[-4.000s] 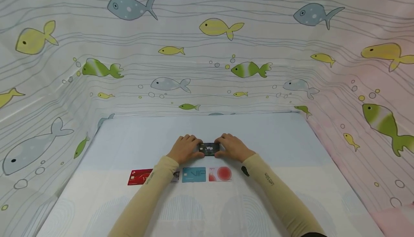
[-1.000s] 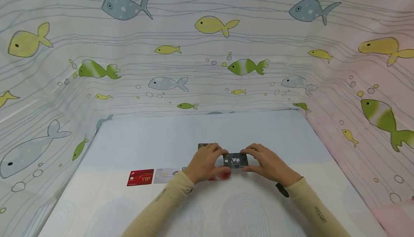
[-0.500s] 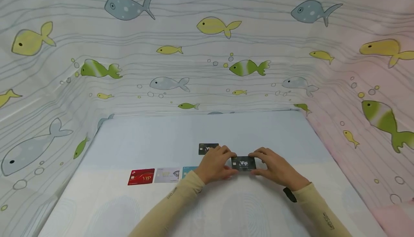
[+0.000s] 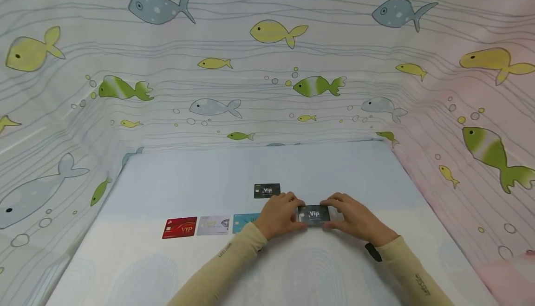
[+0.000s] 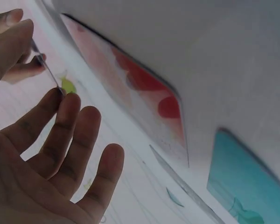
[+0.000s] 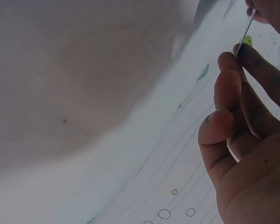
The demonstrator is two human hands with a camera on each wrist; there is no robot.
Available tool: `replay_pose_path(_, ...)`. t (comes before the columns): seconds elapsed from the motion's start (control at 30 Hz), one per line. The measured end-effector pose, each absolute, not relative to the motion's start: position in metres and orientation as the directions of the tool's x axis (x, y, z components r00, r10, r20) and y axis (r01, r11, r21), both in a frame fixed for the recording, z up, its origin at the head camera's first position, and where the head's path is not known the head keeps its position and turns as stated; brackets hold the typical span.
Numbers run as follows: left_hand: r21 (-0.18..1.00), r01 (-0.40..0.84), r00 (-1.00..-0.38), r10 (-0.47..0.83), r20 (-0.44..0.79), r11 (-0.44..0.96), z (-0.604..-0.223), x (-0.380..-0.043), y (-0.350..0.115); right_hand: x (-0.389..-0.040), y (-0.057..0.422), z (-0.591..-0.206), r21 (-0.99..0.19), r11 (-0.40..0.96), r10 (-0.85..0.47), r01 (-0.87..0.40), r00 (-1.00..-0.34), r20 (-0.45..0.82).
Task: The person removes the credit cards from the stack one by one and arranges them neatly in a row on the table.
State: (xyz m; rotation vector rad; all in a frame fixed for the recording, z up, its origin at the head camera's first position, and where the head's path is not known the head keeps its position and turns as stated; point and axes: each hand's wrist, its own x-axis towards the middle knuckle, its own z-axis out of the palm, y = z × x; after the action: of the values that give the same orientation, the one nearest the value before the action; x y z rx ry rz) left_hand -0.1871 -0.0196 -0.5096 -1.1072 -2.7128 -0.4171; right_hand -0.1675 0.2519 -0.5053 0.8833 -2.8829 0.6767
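Both hands hold one black card [image 4: 314, 215] marked "Vip" by its two short ends, raised off the table. My left hand [image 4: 279, 215] pinches its left end between thumb and fingers, and my right hand [image 4: 357, 218] pinches the right end. In the left wrist view it appears edge-on, as a thin line. A second black Vip card [image 4: 266, 190] lies farther back, its lower right corner near the left fingers. Below the left hand is a pink card with red circles [image 5: 135, 79], which that hand hides in the head view.
In a row to the left lie a red VIP card [image 4: 179, 227], a pale silver VIP card [image 4: 213, 225] and a teal card [image 4: 245, 222], partly behind the left hand and sleeve. Fish-patterned cloth walls [image 4: 267, 78] enclose the white table [image 4: 334, 269].
Four seconds ago both hands were at the black card farther back. Since then a black Vip card has come right and nearer, while another stays behind. Over the last half second, hands barely move.
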Motion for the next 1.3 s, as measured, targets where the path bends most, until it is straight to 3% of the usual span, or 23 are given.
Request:
replay_pose_path(0.63,0.111,0.681,-0.73,0.66,0.177,0.724,-0.512,-0.188,-0.013,-0.166,0.247,-0.513,-0.371,0.763,-0.519,-0.529,-0.844,0.138)
replay_pose_path(1.3,0.148,0.673,-0.739,0.65,0.18,0.725,-0.513,-0.188,-0.015,-0.171,0.248,-0.518,-0.357,0.771,-0.531,-0.527,-0.842,0.097)
